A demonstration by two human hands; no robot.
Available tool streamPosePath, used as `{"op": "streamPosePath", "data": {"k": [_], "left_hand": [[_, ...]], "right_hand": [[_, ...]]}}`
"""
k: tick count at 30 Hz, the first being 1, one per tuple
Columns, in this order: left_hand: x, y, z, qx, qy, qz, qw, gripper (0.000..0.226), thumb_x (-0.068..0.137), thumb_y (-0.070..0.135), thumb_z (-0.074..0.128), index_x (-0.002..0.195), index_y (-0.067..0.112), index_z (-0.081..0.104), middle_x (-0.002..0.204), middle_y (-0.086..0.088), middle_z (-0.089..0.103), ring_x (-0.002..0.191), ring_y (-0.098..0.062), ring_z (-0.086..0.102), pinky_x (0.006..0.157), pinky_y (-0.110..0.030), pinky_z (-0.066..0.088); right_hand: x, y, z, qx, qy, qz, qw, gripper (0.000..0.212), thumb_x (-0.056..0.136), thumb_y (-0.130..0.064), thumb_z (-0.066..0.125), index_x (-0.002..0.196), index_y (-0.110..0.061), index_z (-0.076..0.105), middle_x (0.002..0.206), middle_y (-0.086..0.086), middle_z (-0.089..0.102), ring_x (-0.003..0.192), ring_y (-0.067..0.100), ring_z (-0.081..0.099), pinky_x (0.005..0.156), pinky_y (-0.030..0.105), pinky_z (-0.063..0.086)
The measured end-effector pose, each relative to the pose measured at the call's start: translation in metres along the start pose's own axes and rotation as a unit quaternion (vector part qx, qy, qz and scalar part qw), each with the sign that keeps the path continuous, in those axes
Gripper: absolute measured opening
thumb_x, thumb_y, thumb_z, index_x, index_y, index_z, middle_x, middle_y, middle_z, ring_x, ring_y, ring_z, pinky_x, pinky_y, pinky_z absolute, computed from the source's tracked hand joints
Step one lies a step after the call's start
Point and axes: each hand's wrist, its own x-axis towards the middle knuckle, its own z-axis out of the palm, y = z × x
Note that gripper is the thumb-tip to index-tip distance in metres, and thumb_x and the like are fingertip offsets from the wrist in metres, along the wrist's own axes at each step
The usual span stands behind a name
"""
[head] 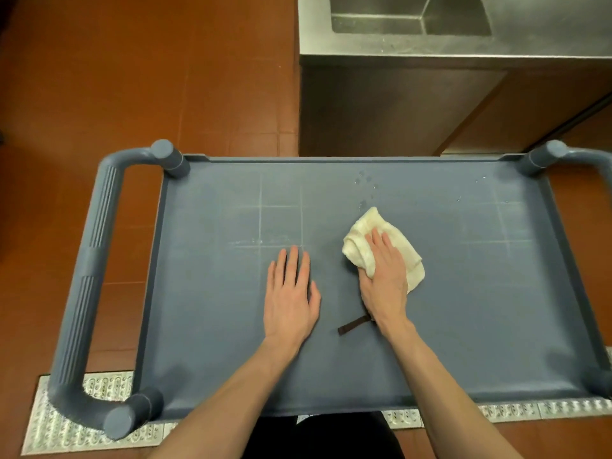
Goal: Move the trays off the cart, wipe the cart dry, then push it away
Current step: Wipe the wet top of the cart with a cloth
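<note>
The blue-grey cart [205,342] fills the view, its flat top bare of trays. A crumpled white cloth [361,240] lies near the middle of the top. My right hand [384,276] presses flat on the cloth, fingers straight. My left hand [291,293] rests flat on the cart top to the left of the cloth, fingers together. Water drops [366,185] sit on the surface just beyond the cloth, and a few more [480,180] near the far right corner.
A steel sink counter [463,48] stands right behind the cart's far right half. A ribbed handle [89,276] closes the cart's left end, another handle [583,157] the right end. A dark strap [352,326] hangs by my right wrist. Red tile floor [149,77] lies beyond.
</note>
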Motion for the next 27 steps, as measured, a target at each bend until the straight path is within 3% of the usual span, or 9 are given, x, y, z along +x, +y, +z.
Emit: {"op": "streamPosePath", "data": {"k": [5,9,14,21,27], "left_hand": [[0.0,-0.004,0.001,-0.008,-0.001,0.004,1.0,0.058,0.102,0.027,0.048,0.157,0.01,0.045,0.166,-0.013,0.038,0.157,-0.032,0.03,0.128,-0.049,0.024],[0.002,-0.013,-0.002,-0.048,0.012,0.007,0.999,0.054,0.101,0.024,0.055,0.153,0.01,0.051,0.163,-0.011,0.044,0.154,-0.031,0.036,0.125,-0.048,0.03],[0.006,-0.042,-0.013,-0.034,0.018,0.061,0.997,0.048,0.102,0.024,0.053,0.148,0.01,0.057,0.158,-0.007,0.052,0.145,-0.028,0.049,0.118,-0.044,0.038],[0.0,-0.094,-0.038,0.024,0.036,-0.056,0.997,0.052,0.103,0.031,0.048,0.15,0.011,0.054,0.159,-0.012,0.048,0.148,-0.03,0.044,0.123,-0.049,0.032],[-0.015,-0.104,-0.038,0.021,0.048,-0.074,0.996,0.054,0.102,0.03,0.047,0.153,0.012,0.051,0.163,-0.014,0.042,0.153,-0.032,0.037,0.127,-0.049,0.026]], "right_hand": [[-0.003,-0.043,0.018,0.031,-0.012,-0.034,0.999,0.055,0.095,-0.013,0.064,0.148,-0.009,0.052,0.158,0.008,0.048,0.153,0.028,0.034,0.124,0.041,0.027],[-0.006,-0.046,0.018,0.047,-0.009,-0.02,0.999,0.055,0.096,-0.009,0.062,0.15,-0.009,0.051,0.158,0.005,0.048,0.154,0.025,0.031,0.126,0.037,0.024],[-0.004,-0.046,0.019,0.055,-0.006,-0.021,0.998,0.055,0.095,-0.005,0.06,0.15,-0.01,0.05,0.156,0.003,0.051,0.155,0.024,0.031,0.124,0.046,0.03],[-0.002,-0.042,0.021,0.059,0.009,-0.031,0.998,0.056,0.093,-0.008,0.052,0.149,-0.006,0.052,0.154,0.007,0.053,0.154,0.026,0.033,0.12,0.05,0.033],[-0.002,-0.047,0.024,0.029,0.006,-0.038,0.999,0.057,0.092,-0.01,0.053,0.148,-0.006,0.051,0.151,0.007,0.055,0.152,0.03,0.037,0.119,0.047,0.033]]}}
